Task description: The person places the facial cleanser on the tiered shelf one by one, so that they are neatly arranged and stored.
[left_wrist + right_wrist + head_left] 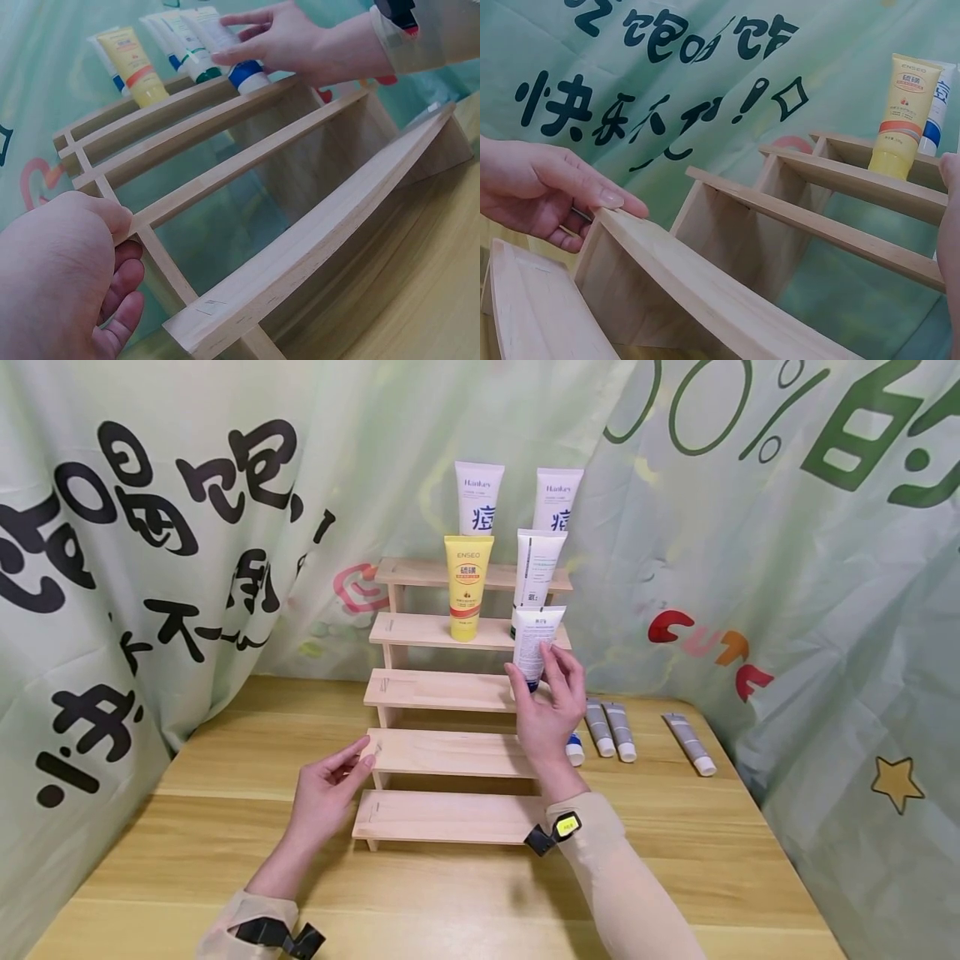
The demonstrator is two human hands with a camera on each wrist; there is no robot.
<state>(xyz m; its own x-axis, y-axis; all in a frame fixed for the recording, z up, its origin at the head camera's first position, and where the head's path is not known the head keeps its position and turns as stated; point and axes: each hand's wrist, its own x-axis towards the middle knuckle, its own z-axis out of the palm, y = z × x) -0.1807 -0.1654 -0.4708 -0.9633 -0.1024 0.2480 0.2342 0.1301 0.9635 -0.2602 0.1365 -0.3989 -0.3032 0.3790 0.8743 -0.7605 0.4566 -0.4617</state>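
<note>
A stepped wooden display rack (pixel 442 752) stands on the table, with my left hand (pixel 324 795) pinching the left end of its second step from the bottom. Thumb and fingers of my right hand (pixel 553 706) grip a white squeeze tube (pixel 536 639) with a dark blue cap (pixel 247 76). It is upright, cap down, at the right end of the middle step. Behind it, one step up, stand a yellow tube (pixel 468 585) and a white tube with a green cap (pixel 205 73). Two pale lilac tubes (pixel 478 497) occupy the top step.
Right of the rack, several grey tubes (pixel 618 732) with white caps lie on the wooden table (pixel 675 852). A blue-and-white capped tube (pixel 574 750) is partly hidden behind my right hand. A printed curtain (pixel 825 610) hangs behind and at both sides.
</note>
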